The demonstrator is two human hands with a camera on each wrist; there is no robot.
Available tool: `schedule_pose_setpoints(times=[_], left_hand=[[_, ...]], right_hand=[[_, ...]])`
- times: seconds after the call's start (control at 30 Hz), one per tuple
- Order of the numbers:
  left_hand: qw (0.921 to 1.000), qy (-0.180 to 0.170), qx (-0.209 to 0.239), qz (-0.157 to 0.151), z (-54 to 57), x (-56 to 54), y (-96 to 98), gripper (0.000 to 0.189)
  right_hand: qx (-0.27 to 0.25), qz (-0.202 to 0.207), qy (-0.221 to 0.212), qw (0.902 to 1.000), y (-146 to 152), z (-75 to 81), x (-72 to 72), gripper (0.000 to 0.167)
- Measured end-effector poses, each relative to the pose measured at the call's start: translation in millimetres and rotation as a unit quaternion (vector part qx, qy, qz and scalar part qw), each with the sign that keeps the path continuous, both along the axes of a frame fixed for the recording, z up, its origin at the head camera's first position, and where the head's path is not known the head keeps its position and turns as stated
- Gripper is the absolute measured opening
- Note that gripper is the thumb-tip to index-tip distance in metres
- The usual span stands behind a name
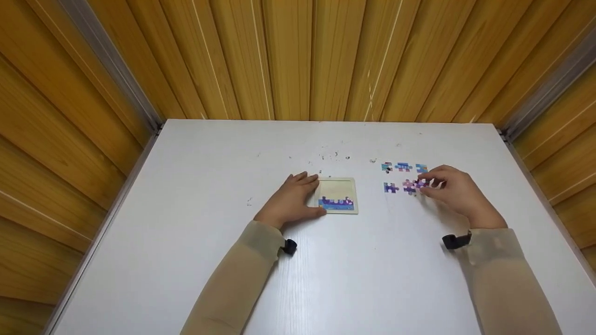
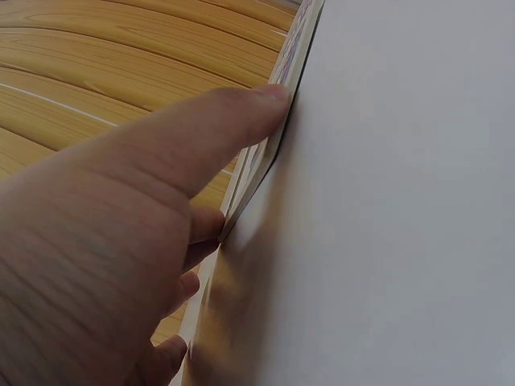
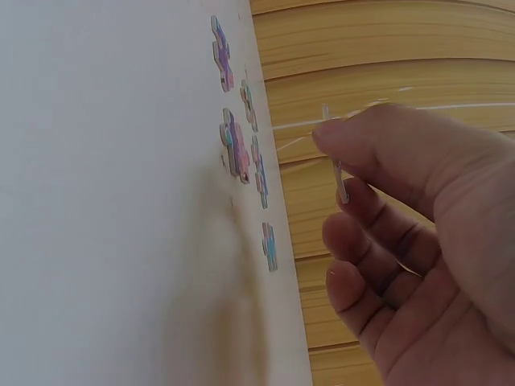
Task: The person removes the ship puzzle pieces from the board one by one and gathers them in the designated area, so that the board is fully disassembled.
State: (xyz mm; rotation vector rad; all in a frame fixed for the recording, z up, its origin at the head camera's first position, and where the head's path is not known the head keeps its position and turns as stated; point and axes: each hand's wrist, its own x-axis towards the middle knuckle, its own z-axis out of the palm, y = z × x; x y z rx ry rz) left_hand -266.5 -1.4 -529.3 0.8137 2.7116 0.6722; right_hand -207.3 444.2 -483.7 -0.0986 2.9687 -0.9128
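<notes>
A small square puzzle tray [image 1: 337, 190] lies on the table, with a row of blue and purple pieces [image 1: 336, 204] along its near side. My left hand [image 1: 293, 199] holds the tray at its left side; its thumb [image 2: 241, 112] is on the near edge, the other fingers by the left and far edges. Between thumb and fingertips my right hand [image 1: 454, 193] pinches a pinkish-purple puzzle piece [image 1: 421, 184], raised off the table and seen edge-on in the right wrist view. Below and beside it lie loose puzzle pieces, one pink and purple [image 3: 234, 145].
A purple piece [image 1: 390, 187] lies right of the tray. Behind it are a multicoloured piece [image 1: 386, 166], a blue one [image 1: 403, 166] and a light-blue one [image 1: 421, 168]. Dark marks [image 1: 336, 154] dot the white table [image 1: 209, 167]; wood-patterned panels [image 1: 288, 60] enclose its back and sides.
</notes>
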Motion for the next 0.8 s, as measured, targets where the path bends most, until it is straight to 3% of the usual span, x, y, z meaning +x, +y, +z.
schedule_pose_setpoints(times=[0.57, 0.8], left_hand=[[0.9999, 0.007, -0.002, -0.01, 0.9, -1.0, -1.5, 0.095], [1.0, 0.005, -0.004, -0.006, 0.9, -0.4, 0.0, 0.095]], right_hand=[[-0.013, -0.045, -0.092, 0.9946, 13, -5.5, -2.6, 0.04], [-0.025, -0.047, -0.091, 0.9944, 16, -12.1, 0.0, 0.036]])
